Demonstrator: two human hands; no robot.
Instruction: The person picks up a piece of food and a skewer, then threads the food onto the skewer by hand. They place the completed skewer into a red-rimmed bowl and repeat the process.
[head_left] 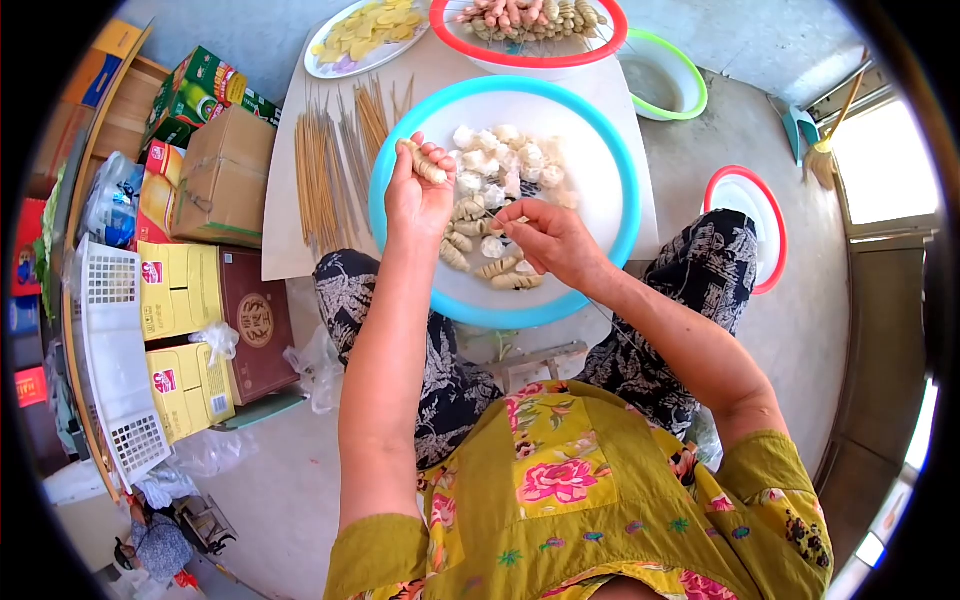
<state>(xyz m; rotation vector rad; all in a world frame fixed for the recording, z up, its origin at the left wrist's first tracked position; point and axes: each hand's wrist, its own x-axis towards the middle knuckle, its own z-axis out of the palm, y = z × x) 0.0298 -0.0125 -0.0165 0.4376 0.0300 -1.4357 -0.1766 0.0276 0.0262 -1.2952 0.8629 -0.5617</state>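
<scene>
My left hand (421, 190) is raised over the left rim of a blue-rimmed basin (625, 190), its fingers closed round a pale, ridged, spiral-cut food piece (428, 165). Lower and to the right, over the basin, my right hand (552, 240) pinches a thin skewer (488, 211), most of it hidden by the fingers. Beneath the hands, several similar ridged pieces (516, 282) lie in the basin. Whitish, crumpled-looking lumps (480, 160) are heaped behind them.
Loose bamboo skewers (318, 185) lie on the table (285, 255), left of the basin. Behind are a plate of yellow slices (372, 32) and a red-rimmed basin (437, 22) of skewered food. Boxes (225, 175) crowd the left; a green-rimmed basin (697, 88) stands right.
</scene>
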